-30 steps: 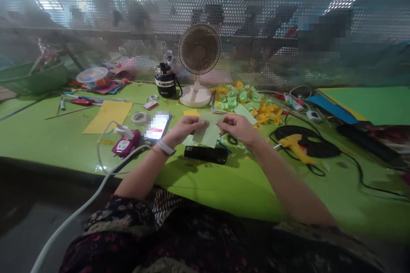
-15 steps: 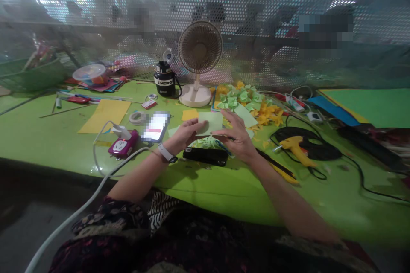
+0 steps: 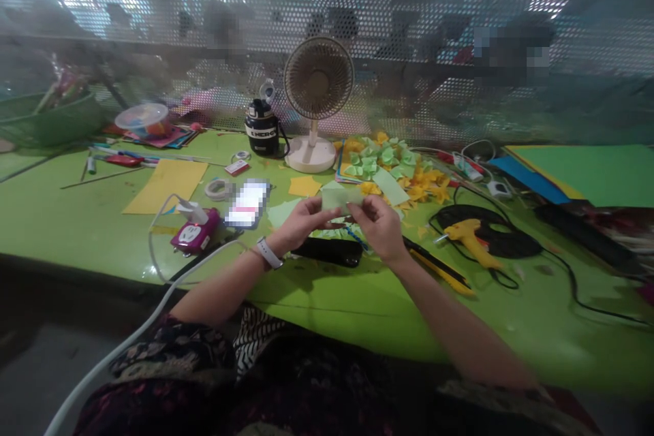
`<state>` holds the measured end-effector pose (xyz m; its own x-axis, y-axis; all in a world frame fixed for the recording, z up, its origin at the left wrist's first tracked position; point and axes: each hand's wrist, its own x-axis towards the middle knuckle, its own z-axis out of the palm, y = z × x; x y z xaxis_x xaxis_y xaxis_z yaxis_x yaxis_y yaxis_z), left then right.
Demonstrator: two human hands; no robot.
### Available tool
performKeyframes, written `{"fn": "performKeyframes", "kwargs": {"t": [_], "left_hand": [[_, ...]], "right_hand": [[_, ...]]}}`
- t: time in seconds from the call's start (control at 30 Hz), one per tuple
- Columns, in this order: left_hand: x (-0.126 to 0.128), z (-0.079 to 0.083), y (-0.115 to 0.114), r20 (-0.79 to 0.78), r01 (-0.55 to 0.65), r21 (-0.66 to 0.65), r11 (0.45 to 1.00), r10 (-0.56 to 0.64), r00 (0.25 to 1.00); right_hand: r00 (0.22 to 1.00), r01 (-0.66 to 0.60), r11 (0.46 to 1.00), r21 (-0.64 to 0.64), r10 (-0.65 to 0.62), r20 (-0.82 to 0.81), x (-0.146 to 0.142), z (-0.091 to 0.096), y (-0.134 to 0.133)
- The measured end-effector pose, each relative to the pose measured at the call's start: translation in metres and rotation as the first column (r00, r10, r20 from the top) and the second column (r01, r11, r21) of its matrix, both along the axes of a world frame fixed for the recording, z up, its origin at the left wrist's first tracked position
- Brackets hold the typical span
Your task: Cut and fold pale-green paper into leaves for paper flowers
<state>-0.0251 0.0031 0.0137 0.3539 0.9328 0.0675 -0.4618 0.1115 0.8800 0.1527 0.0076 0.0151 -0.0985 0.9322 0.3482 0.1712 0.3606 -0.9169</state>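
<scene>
Between my two hands is a small piece of pale green paper (image 3: 337, 199), held up above the table. My left hand (image 3: 306, 220), with a white watch band (image 3: 269, 253) at the wrist, pinches its left end. The fingers of my right hand (image 3: 377, 223) are closed on its right end. Just below lies a black case-like object (image 3: 330, 251), with green paper scraps and part of a blue thing behind it. Beyond my hands are a yellow paper piece (image 3: 305, 185) and a pale green strip (image 3: 391, 187).
A heap of green and yellow folded paper flowers (image 3: 393, 158) lies behind my right hand. To the right are a yellow glue gun (image 3: 467, 237) with a cord and a yellow cutter (image 3: 444, 271). A phone (image 3: 248, 204), purple power adapter (image 3: 195, 231), bottle (image 3: 262, 129) and fan (image 3: 317, 82) stand left and back.
My right hand has gone from spread fingers to a pinch on the paper's right end. The green paper now looks folded and lower in height, and both hands have come slightly closer together.
</scene>
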Motion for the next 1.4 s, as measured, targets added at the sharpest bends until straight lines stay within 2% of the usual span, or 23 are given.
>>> {"fn": "performKeyframes", "kwargs": {"t": [0.1, 0.33, 0.83, 1.07, 1.17, 1.27, 1.33, 1.4], "left_hand": [[0.002, -0.003, -0.001, -0.059, -0.026, 0.037, 0.999, 0.028, 0.998], [0.004, 0.000, -0.002, -0.072, -0.051, 0.020, 0.999, 0.052, 0.996], [0.005, -0.004, -0.002, -0.078, -0.042, 0.027, 0.999, 0.044, 0.996], [0.004, -0.008, 0.000, -0.088, -0.041, 0.054, 0.998, 0.046, 0.995], [0.003, -0.010, 0.002, -0.097, -0.057, 0.061, 0.996, 0.063, 0.993], [0.004, -0.010, 0.002, -0.094, -0.077, 0.050, 0.996, 0.082, 0.992], [0.005, -0.009, 0.000, -0.097, -0.076, 0.035, 0.996, 0.079, 0.992], [0.005, -0.006, -0.001, -0.105, -0.076, 0.027, 0.997, 0.078, 0.991]], "right_hand": [[1.000, 0.016, 1.000, -0.027, -0.016, -0.011, -0.002, 0.003, -0.003], [1.000, 0.008, 1.000, -0.029, -0.008, -0.013, -0.003, 0.008, -0.005], [1.000, 0.001, 1.000, -0.026, -0.001, -0.012, -0.002, 0.002, -0.002], [0.998, 0.030, 1.000, 0.007, -0.030, 0.049, 0.000, 0.001, -0.002], [0.997, 0.073, 0.997, -0.004, -0.073, -0.017, 0.002, 0.001, 0.001], [0.997, 0.041, 0.997, -0.063, -0.046, -0.070, 0.003, 0.004, 0.003], [0.999, 0.018, 0.997, -0.075, -0.020, -0.028, 0.003, 0.006, 0.003], [0.999, 0.037, 0.999, -0.025, -0.036, 0.027, 0.003, 0.008, 0.002]]}}
